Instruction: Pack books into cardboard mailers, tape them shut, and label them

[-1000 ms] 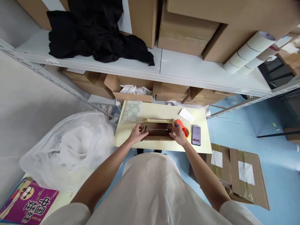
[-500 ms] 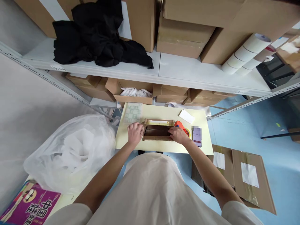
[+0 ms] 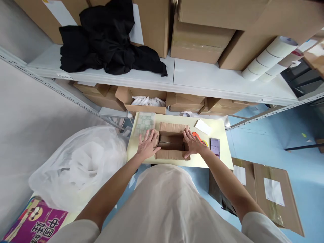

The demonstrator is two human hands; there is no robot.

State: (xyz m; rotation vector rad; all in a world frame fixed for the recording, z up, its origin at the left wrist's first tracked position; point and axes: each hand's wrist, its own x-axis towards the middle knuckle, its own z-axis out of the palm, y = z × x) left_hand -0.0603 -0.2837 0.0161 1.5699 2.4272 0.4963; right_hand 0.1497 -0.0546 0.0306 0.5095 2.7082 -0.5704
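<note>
A small brown cardboard box (image 3: 170, 154) stands on the cream table (image 3: 136, 157) with its top flaps folded outward and its inside showing. On its left end rests my left hand (image 3: 147, 144), fingers spread over the side flap. My right hand (image 3: 192, 143) lies against the right end, its fingers stretched out and apart at the flap. Just beyond my right hand sits an orange tape dispenser (image 3: 196, 135), partly covered by that hand, with a yellow ring showing beside it.
A phone (image 3: 215, 147) and white cards (image 3: 203, 127) lie at the table's right; a green-patterned clear packet (image 3: 146, 122) at its left. A metal shelf (image 3: 202, 76) with cartons spans the far side. A bulging plastic bag (image 3: 78, 165) sits left, a large carton (image 3: 275, 192) right.
The box's front and back flaps have opened outward. Both hands have gone from curled at the box's ends to spread flat on the end flaps.
</note>
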